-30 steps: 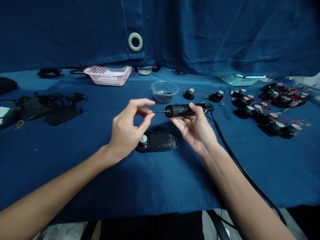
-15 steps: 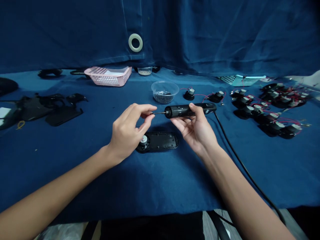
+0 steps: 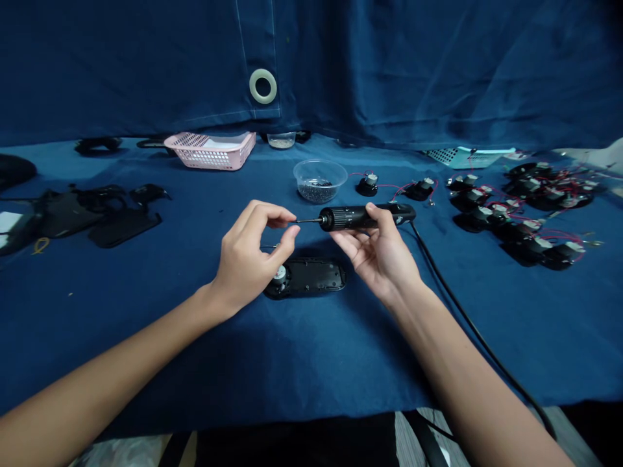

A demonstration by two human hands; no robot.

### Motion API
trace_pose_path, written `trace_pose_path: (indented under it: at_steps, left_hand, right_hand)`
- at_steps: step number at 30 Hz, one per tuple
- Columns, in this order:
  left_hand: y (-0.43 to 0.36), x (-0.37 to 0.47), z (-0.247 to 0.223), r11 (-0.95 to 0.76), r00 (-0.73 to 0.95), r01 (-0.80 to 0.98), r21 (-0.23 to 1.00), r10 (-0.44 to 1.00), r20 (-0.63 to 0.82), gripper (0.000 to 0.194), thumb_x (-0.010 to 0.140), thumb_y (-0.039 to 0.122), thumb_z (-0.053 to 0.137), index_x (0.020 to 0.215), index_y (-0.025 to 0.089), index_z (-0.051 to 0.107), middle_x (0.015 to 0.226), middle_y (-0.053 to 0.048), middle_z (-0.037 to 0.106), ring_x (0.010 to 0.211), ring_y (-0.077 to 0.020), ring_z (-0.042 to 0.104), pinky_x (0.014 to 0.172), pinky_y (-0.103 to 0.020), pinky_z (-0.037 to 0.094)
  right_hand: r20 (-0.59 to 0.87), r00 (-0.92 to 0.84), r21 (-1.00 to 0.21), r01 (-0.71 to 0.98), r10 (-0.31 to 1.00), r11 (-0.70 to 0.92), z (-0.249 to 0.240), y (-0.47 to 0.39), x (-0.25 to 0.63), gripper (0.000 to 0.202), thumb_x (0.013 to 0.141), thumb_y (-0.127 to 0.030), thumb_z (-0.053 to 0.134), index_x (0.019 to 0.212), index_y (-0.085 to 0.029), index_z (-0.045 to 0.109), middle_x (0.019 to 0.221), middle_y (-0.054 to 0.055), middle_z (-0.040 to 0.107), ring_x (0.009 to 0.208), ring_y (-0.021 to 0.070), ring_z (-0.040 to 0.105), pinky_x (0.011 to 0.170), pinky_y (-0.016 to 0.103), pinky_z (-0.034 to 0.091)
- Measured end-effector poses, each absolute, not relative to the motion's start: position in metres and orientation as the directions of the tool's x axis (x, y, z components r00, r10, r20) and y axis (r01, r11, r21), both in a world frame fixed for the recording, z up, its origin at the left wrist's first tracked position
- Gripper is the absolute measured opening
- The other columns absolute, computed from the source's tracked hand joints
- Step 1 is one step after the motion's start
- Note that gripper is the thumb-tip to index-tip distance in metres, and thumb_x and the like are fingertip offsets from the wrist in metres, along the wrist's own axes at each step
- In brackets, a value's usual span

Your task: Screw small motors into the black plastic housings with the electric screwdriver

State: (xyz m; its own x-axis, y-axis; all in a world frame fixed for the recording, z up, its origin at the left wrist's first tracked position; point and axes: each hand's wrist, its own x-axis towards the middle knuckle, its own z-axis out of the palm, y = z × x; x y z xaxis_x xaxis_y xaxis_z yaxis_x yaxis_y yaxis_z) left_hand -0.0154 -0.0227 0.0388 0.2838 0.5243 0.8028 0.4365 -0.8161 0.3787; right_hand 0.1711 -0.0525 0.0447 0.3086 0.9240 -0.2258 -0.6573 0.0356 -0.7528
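My right hand is wrapped around a black electric screwdriver, held level with its thin bit pointing left. At the bit's tip is my left hand, its thumb and forefinger parted around the tip. Whether a tiny screw sits on the tip is too small to tell. Below the hands lies a long black plastic housing with a round silver-topped part at its left end, partly hidden by my left hand. Beyond the screwdriver stands a clear round tub holding small dark pieces that look like screws.
Several black round parts with red wires lie at the right. Black plastic pieces lie at the left. A pink basket and a teal basket stand at the back, below a blue curtain. The screwdriver's cable runs down to the right.
My left thumb and forefinger have parted at the bit's tip. The screwdriver has shifted slightly left; the housing stays on the table.
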Motion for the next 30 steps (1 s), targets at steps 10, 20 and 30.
trace_pose_path:
  at_steps: [10,20,30]
  left_hand:
    - [-0.024,-0.016,0.04,-0.798,0.299,0.499,0.338,0.524,0.797,0.007,0.089,0.012,0.058,0.09,0.019,0.058,0.087,0.0,0.063,0.08,-0.0129,0.059,0.075,-0.026,0.049]
    - [-0.026,-0.035,0.037,-0.73,0.468,0.436,0.526,0.683,0.56,0.04,0.087,0.037,0.068,0.12,0.021,0.052,0.116,-0.005,0.059,0.109,-0.0187,0.057,0.097,-0.035,0.047]
    - [-0.023,-0.059,0.014,-0.59,0.716,0.526,0.613,0.696,0.055,0.061,0.086,0.061,0.058,0.138,0.032,0.044,0.139,-0.007,0.052,0.131,-0.0301,0.047,0.107,-0.052,0.04]
  right_hand:
    - [-0.23,0.296,-0.761,-0.648,0.927,0.018,0.043,-0.053,0.168,0.024,0.087,-0.034,0.06,0.092,-0.011,0.056,0.084,0.01,0.07,0.077,0.0173,0.073,0.077,0.025,0.062]
    - [-0.061,0.515,-0.765,-0.575,0.855,0.291,0.053,-0.051,0.183,0.013,0.079,-0.026,0.06,0.077,-0.022,0.047,0.065,-0.004,0.055,0.077,0.0146,0.069,0.079,0.029,0.061]
    - [0.193,0.667,-0.764,-0.358,0.719,0.537,0.098,-0.047,0.194,0.006,0.08,-0.017,0.047,0.078,-0.022,0.049,0.068,-0.004,0.057,0.061,0.0099,0.06,0.068,0.025,0.057]
